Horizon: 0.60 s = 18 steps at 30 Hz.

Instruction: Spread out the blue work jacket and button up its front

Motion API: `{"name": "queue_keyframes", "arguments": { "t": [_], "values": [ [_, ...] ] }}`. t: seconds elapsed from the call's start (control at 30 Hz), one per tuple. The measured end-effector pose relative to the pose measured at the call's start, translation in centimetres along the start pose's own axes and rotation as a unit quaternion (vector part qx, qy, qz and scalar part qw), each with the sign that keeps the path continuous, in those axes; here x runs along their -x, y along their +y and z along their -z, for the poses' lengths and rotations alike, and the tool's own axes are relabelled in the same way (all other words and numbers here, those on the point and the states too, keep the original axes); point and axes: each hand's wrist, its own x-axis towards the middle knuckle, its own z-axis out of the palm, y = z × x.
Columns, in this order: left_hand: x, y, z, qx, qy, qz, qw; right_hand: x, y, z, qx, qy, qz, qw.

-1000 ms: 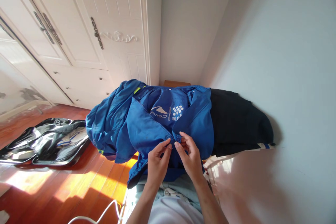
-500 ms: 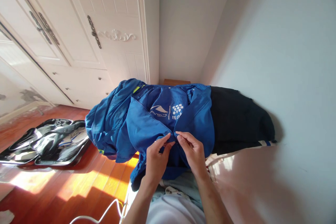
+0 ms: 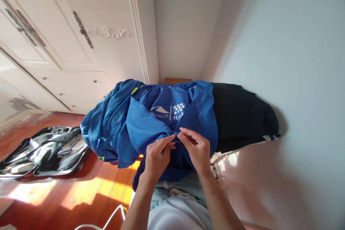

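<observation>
My left hand [image 3: 157,154] and my right hand [image 3: 196,149] meet in the middle, right in front of me. Both hands are on a blue jacket [image 3: 151,122]. My left fingers [image 3: 167,141] are pinched tight on one front edge of the jacket. My right fingers [image 3: 183,138] are pinched tight on the other front edge. The two edges touch where my fingertips come together. I cannot tell if there is a button or a snap under my fingers, because they hide that spot.

The jacket lies spread out in front of me, on top of a pile of clothes. It is open at the top, and I can see a white logo [image 3: 168,110] on the blue cloth inside. One side of the jacket hangs down on my left in a bunched heap. A bit of yellow-green trim shows near the top of that heap.

Just beside the jacket, on my right, lies a black piece of clothing [image 3: 242,118]. It touches the jacket and sits against the pale wall [image 3: 283,43].

On my left is a white wardrobe [image 3: 81,36] with dark metal handles. The wooden floor [image 3: 67,194] is bright with sun. A shiny black bag [image 3: 40,151] lies on the floor, well apart from my hands. A white cord [image 3: 107,217] curls on the floor near my left arm.
</observation>
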Motion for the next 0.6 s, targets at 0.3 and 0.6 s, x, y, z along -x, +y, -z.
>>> {"name": "queue_keyframes", "arguments": {
  "t": [0.3,0.6],
  "values": [
    [0.24,-0.29,-0.46,0.002,0.050,-0.029,0.998,0.42,-0.18,0.03,-0.015,-0.014,-0.018,1.000],
    [0.60,-0.93,-0.61,0.032,0.050,-0.013,0.998,0.42,-0.30,0.00,-0.004,-0.014,0.009,1.000]
  ]
}}
